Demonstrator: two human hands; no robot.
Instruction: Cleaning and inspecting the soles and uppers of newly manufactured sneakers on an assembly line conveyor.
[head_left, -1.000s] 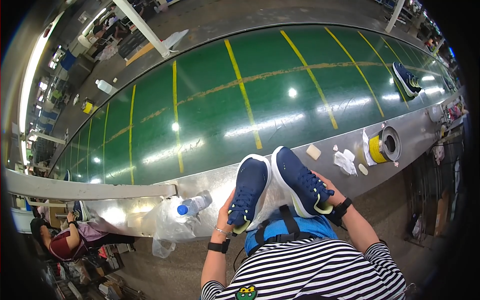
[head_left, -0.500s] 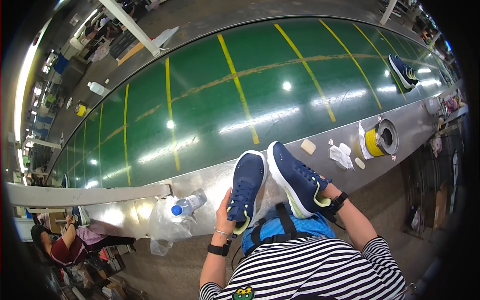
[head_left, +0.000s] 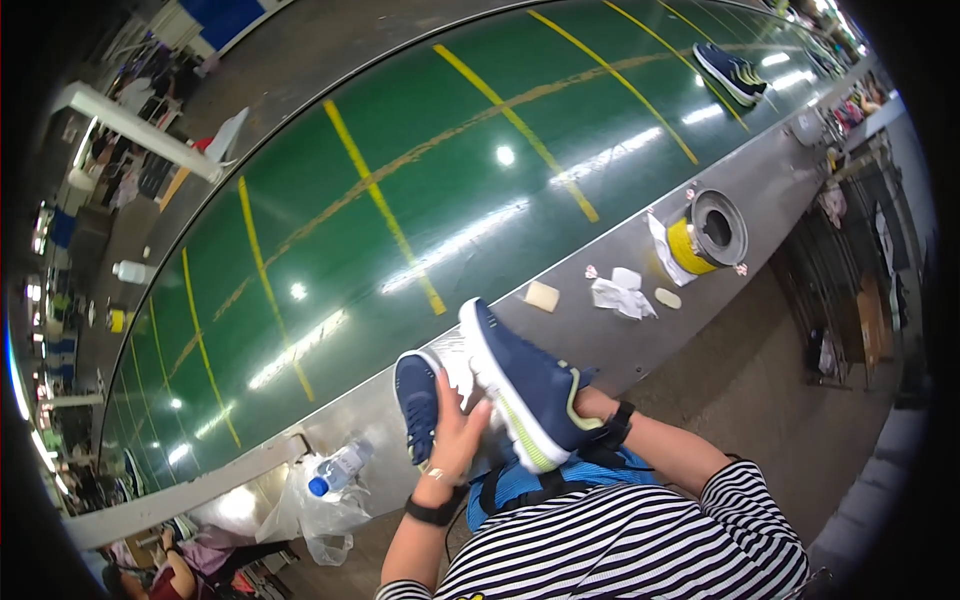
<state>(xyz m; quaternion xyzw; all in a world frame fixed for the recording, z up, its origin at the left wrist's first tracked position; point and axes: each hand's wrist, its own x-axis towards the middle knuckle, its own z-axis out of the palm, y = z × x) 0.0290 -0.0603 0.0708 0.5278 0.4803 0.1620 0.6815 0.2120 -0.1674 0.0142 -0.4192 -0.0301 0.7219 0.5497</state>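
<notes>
Two navy sneakers with white soles and lime lining are in front of me. The left sneaker is at the inner edge of the metal ledge, its toe pointing away. My left hand lies across its right side, fingers stretched out and thumb apart. My right hand grips the right sneaker at its heel collar, with most fingers hidden. That sneaker is tilted, its white and lime sole side turned left toward my left hand.
Beyond the metal ledge runs a green conveyor belt with yellow lines, carrying another sneaker pair. On the ledge are a sponge block, crumpled white cloth, a yellow-banded can and a water bottle. A co-worker sits lower left.
The left sneaker has shifted left, and my left hand has moved from its heel to its right side with fingers spread. The right sneaker has tilted further. The whole view has turned.
</notes>
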